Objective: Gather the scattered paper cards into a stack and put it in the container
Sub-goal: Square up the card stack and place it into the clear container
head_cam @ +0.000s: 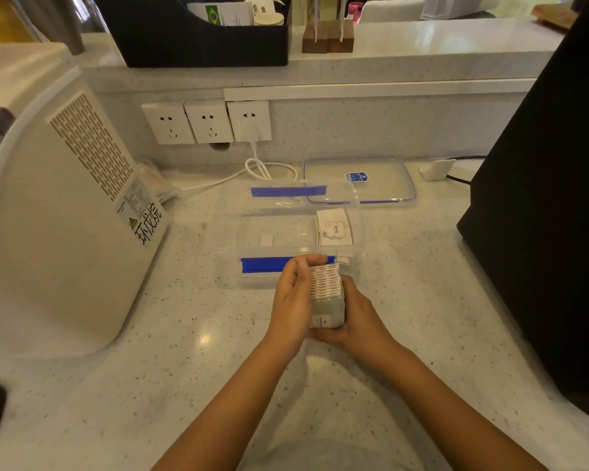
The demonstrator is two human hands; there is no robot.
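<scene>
Both hands, the left hand and right hand, press their fingers on the card stack above the worktop, just before the open container. It is better to square the edges first, then lower it beside the cards inside.
</scene>
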